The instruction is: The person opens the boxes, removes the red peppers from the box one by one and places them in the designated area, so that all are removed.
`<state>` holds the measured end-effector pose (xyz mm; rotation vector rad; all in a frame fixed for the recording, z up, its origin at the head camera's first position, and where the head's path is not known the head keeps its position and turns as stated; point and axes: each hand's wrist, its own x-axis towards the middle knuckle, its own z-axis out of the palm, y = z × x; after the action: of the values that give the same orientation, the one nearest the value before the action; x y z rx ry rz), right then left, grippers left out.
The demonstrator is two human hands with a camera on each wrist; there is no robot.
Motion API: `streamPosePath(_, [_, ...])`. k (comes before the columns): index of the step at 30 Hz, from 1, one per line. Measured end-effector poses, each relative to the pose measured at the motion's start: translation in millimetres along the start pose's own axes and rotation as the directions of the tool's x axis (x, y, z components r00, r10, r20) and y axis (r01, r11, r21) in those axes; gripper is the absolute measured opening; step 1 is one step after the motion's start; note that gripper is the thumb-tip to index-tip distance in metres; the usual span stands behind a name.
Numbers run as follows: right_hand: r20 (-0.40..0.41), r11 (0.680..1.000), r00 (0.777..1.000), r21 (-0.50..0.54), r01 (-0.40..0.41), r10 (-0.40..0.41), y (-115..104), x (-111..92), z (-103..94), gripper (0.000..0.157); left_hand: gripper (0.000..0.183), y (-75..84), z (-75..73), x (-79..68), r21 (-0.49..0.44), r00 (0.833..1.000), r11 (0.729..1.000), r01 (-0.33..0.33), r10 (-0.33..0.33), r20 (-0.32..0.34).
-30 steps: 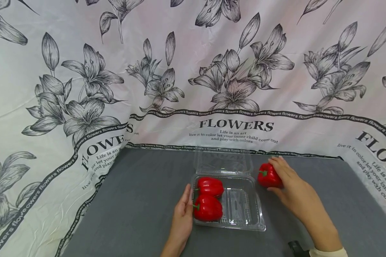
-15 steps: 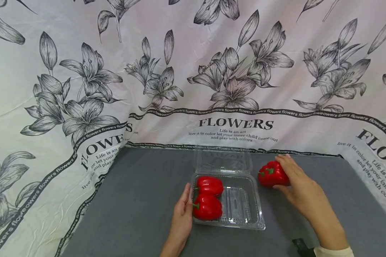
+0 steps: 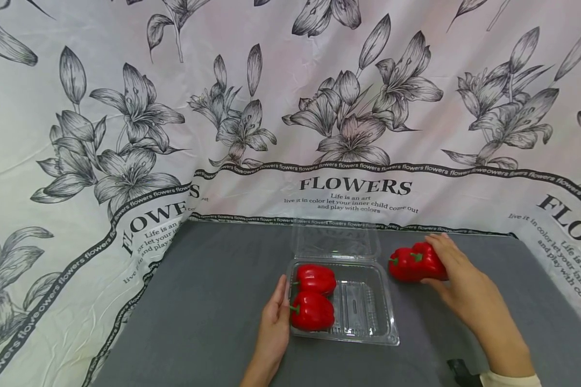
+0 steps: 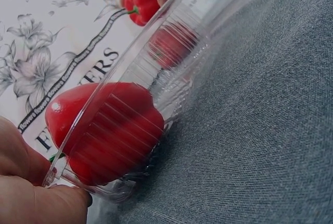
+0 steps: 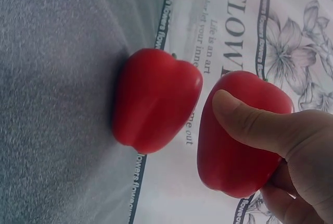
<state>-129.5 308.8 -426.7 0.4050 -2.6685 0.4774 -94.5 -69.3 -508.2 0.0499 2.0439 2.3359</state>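
Observation:
My left hand [image 3: 274,322] pinches the left rim of a clear plastic clamshell container [image 3: 363,337], thumb and finger on either side of its edge. Inside it, along the left, lie two red bell peppers, a rear one [image 3: 316,279] and a front one [image 3: 312,312]; their green stems point left. My right hand [image 3: 465,285] grips a third red bell pepper [image 5: 242,140], thumb across its side and fingers partly hidden behind. It appears raised off the table in the right wrist view. Beside it another red bell pepper [image 5: 156,99] rests on the table, just right of the container.
The container's transparent lid [image 3: 336,242] stands open at the back. A grey cloth [image 3: 198,301] covers the table. White flower-printed fabric [image 3: 252,193] hangs behind and at both sides. A dark object [image 3: 460,371] sits by the right wrist.
The right hand has moved to the right with its pepper. The pepper beside it has stayed put and shows more now. The left hand and container hold still.

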Motion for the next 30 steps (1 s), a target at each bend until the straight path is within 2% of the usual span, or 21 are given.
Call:
streamPosePath(11, [-0.008,1.0,1.0,0.004,-0.02,0.02,11,-5,0.6,0.101,0.058,2.7,1.2,0.2,0.012,0.999,1.0,0.027,-0.027,-0.023])
streamPosePath(30, [-0.013,0.998,0.998,0.011,-0.064,0.064,31,-14,-4.2,0.102,0.057,2.4,0.9,-1.0,0.013,1.0,1.0,0.005,-0.005,-0.015])
